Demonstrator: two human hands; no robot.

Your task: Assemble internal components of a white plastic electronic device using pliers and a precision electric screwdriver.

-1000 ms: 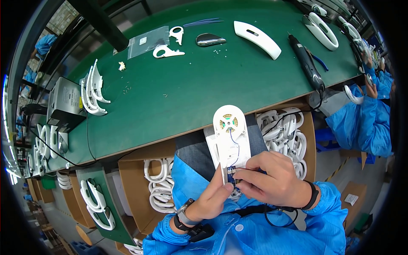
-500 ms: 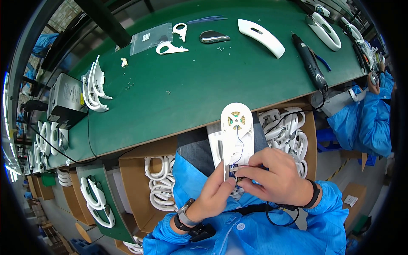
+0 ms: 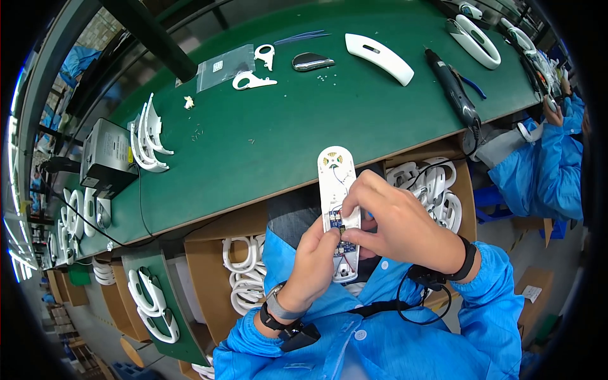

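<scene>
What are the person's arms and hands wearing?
Both arms wear shiny bright blue sleeves with gathered cuffs. The left hand is bare, with a grey-banded wristwatch at its wrist. The right hand is bare too, with a black wrist strap trailing a thin black cord.

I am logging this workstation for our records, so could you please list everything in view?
Long white plastic housing with a small blue circuit board: one, held above the table's near edge.
Green worktable: one, centre.
Curved white plastic shell: one, far side.
Black electric screwdriver: one, right.
Stacked white curved covers: several, left.
Grey metal box: one, left edge.
Clear plastic bag: one, far side.
Cardboard boxes of white loop parts: two seen, below the table.
Co-worker's blue sleeve: right.
Left hand, right hand: both gripping the housing.
</scene>
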